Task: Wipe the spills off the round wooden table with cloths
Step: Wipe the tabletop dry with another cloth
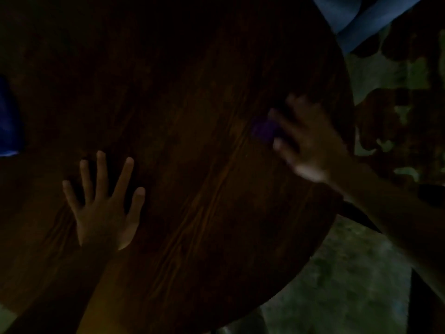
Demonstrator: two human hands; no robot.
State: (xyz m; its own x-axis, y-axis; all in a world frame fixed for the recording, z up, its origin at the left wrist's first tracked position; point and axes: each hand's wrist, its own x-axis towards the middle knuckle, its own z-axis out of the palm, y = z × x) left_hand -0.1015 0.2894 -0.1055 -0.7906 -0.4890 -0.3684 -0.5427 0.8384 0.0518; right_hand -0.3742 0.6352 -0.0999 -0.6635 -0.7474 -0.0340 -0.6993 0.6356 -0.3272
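The left hand [106, 206] is laid flat on the round wooden tabletop [192, 92], fingers spread, released. A purple cloth [264, 129] is touched by the blurred right hand [310, 141] near the right rim; whether it is grasped cannot be told. The cloth could be swept off that close edge, while open room is offered toward the centre

One round wooden table [192, 116], two hands — left hand [103, 208], right hand [310, 143] — and one purple cloth [263, 128].
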